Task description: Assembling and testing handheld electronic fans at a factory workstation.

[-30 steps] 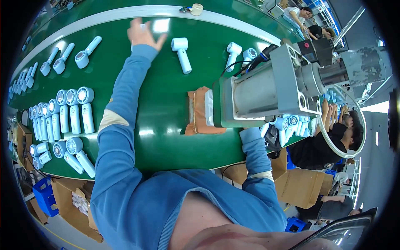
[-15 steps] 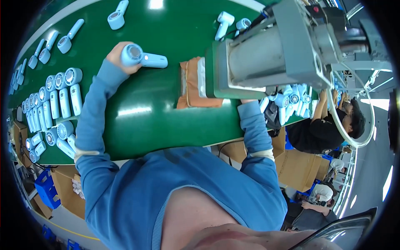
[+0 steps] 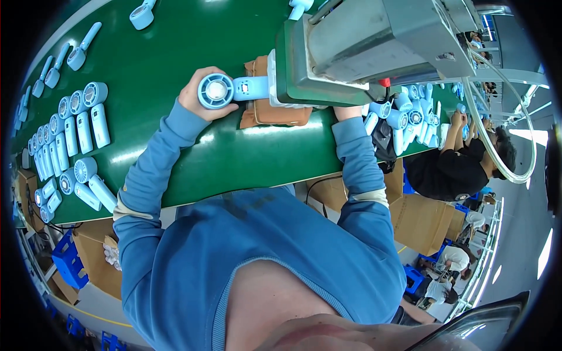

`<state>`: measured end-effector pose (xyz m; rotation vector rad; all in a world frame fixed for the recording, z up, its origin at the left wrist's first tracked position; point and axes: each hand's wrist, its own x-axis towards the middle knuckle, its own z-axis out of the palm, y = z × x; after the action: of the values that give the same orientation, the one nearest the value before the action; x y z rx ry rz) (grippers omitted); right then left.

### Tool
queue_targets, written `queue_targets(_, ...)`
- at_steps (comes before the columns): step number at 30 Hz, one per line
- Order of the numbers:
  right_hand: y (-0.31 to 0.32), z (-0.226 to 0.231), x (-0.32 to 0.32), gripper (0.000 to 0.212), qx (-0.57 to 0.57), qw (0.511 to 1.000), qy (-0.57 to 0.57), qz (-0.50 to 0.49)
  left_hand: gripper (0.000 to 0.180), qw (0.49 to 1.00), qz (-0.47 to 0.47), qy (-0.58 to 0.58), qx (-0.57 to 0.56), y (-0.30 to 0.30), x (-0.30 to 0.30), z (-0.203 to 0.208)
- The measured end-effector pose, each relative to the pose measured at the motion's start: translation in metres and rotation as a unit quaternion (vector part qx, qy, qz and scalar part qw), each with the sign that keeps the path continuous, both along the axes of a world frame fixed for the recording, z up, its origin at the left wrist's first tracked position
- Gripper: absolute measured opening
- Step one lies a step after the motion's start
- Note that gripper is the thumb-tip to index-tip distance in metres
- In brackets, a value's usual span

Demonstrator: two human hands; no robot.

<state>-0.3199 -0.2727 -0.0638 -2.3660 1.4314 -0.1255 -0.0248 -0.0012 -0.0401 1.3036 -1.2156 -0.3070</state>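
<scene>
My left hand [image 3: 196, 98] is closed round the head of a light-blue handheld fan [image 3: 252, 88]. The fan lies sideways, its round grille facing up. Its handle points right, over a brown cloth-covered pad [image 3: 275, 117], and the handle's end disappears beneath the head of a big grey press-like machine [image 3: 351, 50]. By the machine's lower right edge is my right hand [image 3: 346, 113]; its fingers are hidden under the machine, so any grip there does not show.
Rows of light-blue fans [image 3: 70, 134] lie on the green table [image 3: 234, 158] at the left. More fans [image 3: 410, 117] are piled right of the machine, near a black bag [image 3: 383, 140]. Cardboard boxes [image 3: 424, 225] stand below the table edge. A co-worker in black [image 3: 451, 172] sits at the right.
My left hand has brought the fan to the right, so its handle now reaches over the brown pad and under the machine's head. My right hand stays by the machine. The view has shifted slightly.
</scene>
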Motion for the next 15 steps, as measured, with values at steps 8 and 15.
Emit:
queue_targets(8, -0.013, 0.042, 0.015, 0.041, 0.21, 0.966, 0.042, -0.147, 0.068, 0.999, -0.051, -0.008, 0.005, -0.019, 0.005, -0.009)
queue_targets(15, -0.023, 0.002, -0.027, 0.039, 0.094, 0.994, 0.047, -0.034, 0.052, 0.962, -0.257, 0.049, 0.073, -0.041, 0.018, 0.017)
